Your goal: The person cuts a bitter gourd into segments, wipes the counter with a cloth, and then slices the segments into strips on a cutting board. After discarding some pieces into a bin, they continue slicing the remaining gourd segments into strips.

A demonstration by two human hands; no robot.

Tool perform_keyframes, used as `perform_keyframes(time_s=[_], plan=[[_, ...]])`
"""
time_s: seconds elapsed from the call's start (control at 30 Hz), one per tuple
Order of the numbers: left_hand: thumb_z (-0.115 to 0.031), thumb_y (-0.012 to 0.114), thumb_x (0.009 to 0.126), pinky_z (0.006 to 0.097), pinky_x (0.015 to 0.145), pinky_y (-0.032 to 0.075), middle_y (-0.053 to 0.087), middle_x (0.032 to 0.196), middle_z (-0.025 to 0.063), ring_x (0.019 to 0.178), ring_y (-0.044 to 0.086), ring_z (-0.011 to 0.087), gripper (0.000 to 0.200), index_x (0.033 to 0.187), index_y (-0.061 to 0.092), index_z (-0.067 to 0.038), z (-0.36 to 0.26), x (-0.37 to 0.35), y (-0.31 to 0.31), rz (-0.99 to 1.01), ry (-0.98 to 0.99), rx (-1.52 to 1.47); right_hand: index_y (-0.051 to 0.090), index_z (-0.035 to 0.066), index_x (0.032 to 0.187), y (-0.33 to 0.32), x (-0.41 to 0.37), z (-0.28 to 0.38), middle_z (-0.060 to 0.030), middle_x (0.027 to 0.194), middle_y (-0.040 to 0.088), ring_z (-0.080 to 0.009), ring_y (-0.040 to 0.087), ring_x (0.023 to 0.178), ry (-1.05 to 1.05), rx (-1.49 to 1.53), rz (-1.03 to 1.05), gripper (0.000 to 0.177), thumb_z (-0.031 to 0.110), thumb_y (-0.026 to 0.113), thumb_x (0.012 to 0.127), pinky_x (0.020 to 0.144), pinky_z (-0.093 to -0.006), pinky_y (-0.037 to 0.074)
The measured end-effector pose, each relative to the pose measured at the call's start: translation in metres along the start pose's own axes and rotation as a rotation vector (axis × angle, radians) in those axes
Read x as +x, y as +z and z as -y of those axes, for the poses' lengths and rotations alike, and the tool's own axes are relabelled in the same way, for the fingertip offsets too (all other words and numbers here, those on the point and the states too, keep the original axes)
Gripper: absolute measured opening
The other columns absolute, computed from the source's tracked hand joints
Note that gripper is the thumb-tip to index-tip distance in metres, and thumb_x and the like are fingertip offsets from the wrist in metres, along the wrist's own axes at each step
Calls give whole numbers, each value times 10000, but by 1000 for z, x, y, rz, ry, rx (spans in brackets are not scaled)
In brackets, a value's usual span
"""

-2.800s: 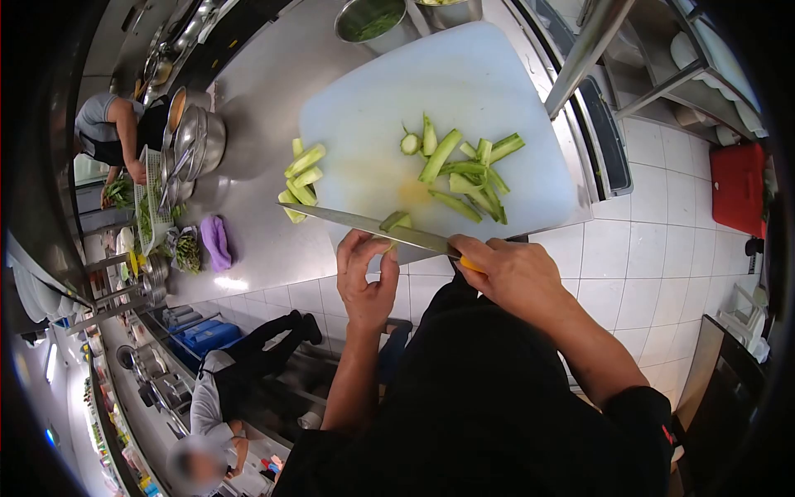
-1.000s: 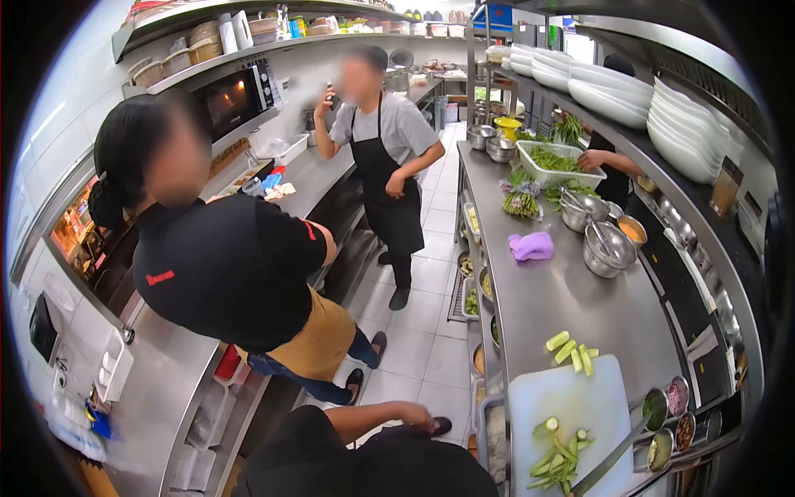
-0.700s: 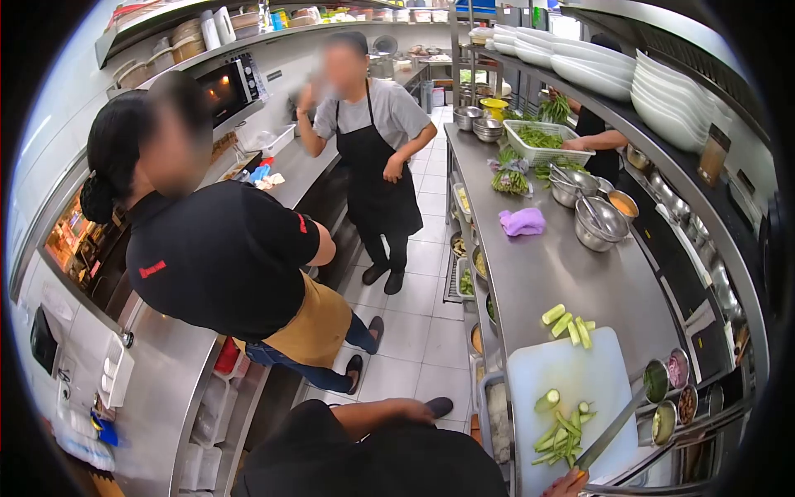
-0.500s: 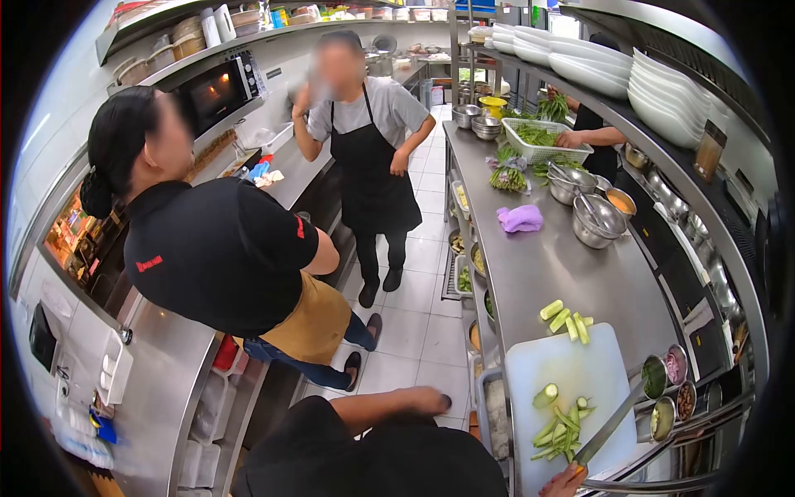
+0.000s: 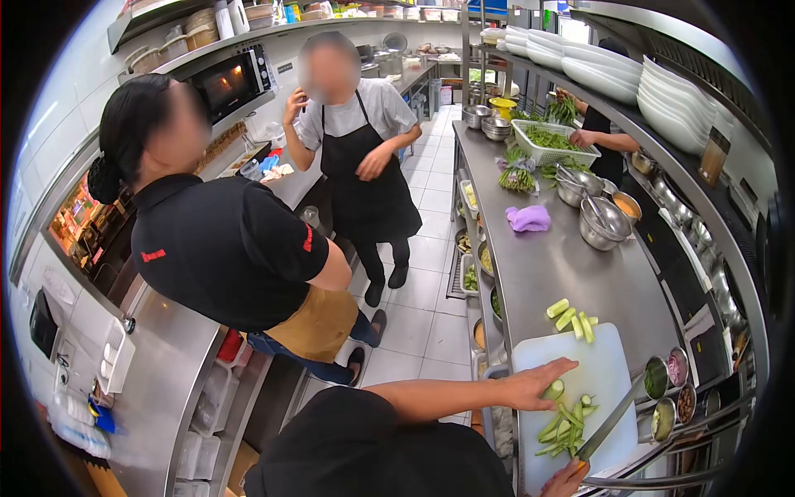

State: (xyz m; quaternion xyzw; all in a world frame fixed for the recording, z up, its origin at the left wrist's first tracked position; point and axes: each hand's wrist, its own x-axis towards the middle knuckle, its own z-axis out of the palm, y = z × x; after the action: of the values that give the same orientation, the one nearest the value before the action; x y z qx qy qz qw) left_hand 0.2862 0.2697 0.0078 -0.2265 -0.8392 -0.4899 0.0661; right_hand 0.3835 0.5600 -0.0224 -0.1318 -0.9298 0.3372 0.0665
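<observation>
My left hand (image 5: 538, 384) reaches over the white cutting board (image 5: 609, 356) with its fingers stretched out. Its fingers are close to a short cucumber piece (image 5: 556, 388), partly covering it. My right hand (image 5: 565, 479) grips a knife (image 5: 613, 422) by its orange handle at the board's near edge, the long blade slanting up to the right. Between the left hand and the knife lies a pile of cut cucumber strips (image 5: 561, 431). Several longer cucumber lengths (image 5: 571, 318) rest at the far end of the board.
Small metal containers of chopped ingredients (image 5: 656, 377) line the right side. Farther up the steel counter (image 5: 571, 273) are a purple cloth (image 5: 528, 218), metal bowls (image 5: 604, 222) and a basket of greens (image 5: 551, 141). Two people (image 5: 224, 240) stand to the left; another works behind the shelf.
My left hand has swung from above the floor over to the cutting board. The knife stays in my right hand. The aproned person's lower arm has risen across their front.
</observation>
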Motion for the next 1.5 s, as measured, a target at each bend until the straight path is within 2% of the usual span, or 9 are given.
perform_keyframes(time_s=[0.53,0.63,0.67,0.7,0.77,0.83,0.9,1.1,1.5], plan=[[-128,662,947,453,1036,514,559,1449,216,1137,664,395,716,1593,356,-177,27,4,3,114,-62,-14,599,-8,1227,-2,-4,4,-365,1124,636,-512,624,994,3,74,3,481,435,450,1114,884,-573,483],[-227,708,970,416,930,567,599,1424,192,1048,712,296,727,1598,346,-177,30,9,-18,65,-296,-152,547,85,1423,19,2,-41,23,730,539,-65,473,564,278,613,52,381,213,589,1066,479,-238,378],[-224,718,986,408,870,588,623,1361,148,1031,706,220,712,1592,350,-177,19,10,-36,41,-414,-137,552,102,1418,8,-12,-33,42,706,499,-42,433,542,288,633,98,372,238,583,1073,449,-226,338],[-181,735,985,387,865,591,633,1252,100,1029,680,188,690,1571,371,-171,68,4,-23,-256,-70,-47,556,119,1413,-3,-22,-14,61,683,459,-20,392,519,310,653,132,364,264,577,1080,419,-213,298],[-101,763,957,345,932,571,585,1177,61,1085,627,180,643,1506,429,-137,31,2,-73,-162,-316,-257,573,103,1399,-24,-44,-1,38,665,519,-49,469,537,226,447,237,374,292,581,1077,448,-245,373],[-54,687,1008,343,952,569,612,1192,77,1075,649,183,570,1515,433,-109,43,-2,-81,-268,-195,-381,594,77,1311,-42,-58,12,-146,762,701,-352,700,685,60,89,344,417,397,607,1044,630,-458,523],[-33,680,1005,337,952,564,646,1204,103,1099,655,189,559,1510,445,-71,46,-2,-83,-307,-219,-564,597,83,1286,-56,-62,39,-250,872,713,-483,688,860,90,23,493,477,482,593,1026,755,-544,514],[-25,699,998,325,1012,521,651,1251,72,1133,635,162,607,1540,427,-47,47,15,-41,-122,-251,-520,586,82,1226,-41,-56,55,-267,882,705,-499,672,875,177,9,677,452,496,547,1048,765,-576,499],[-53,802,906,368,887,624,653,1266,150,1061,719,307,399,1225,564,-74,51,29,7,221,107,-164,578,82,1275,-23,-63,89,-242,839,719,-456,698,803,155,-18,138,348,308,644,1018,725,-537,541]])
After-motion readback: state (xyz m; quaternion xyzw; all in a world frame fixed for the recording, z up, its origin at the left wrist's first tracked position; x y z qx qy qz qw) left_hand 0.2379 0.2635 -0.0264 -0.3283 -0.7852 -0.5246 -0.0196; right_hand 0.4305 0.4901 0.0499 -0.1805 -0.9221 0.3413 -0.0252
